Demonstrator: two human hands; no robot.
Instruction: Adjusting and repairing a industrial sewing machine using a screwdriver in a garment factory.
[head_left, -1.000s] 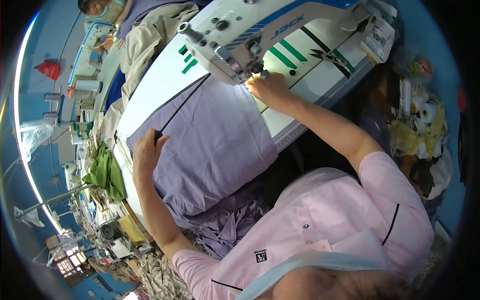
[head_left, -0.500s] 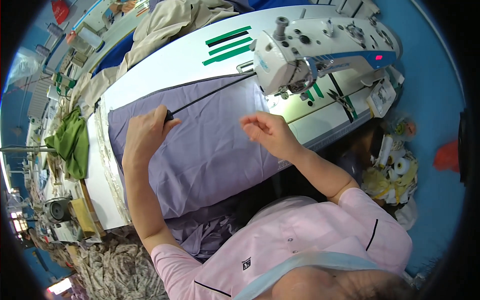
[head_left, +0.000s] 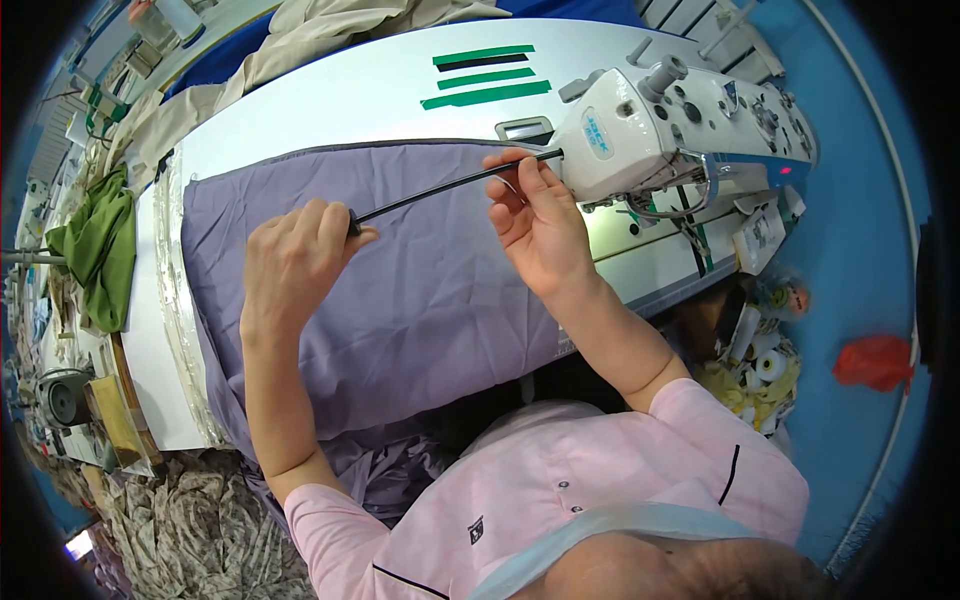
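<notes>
- Screwdriver (head_left: 430,192), long and dark, slants above the purple cloth (head_left: 390,300) on the worktop (head_left: 300,115), its far end at the white sewing machine (head_left: 605,135); whether it touches, I cannot tell.
- Left hand (head_left: 292,262) wraps the handle, mostly covering it.
- Right hand (head_left: 540,222) has thumb and fingers closed about the shaft near the machine.
- Shaft looks stiff and smooth, probably light; fingertips might slip, so the handle seems the firmer hold.
- Cloth looks soft and limp, likely easiest held by its edge.

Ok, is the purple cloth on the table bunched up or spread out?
Spread out: the purple cloth lies broad and only lightly creased across the white table.
</notes>
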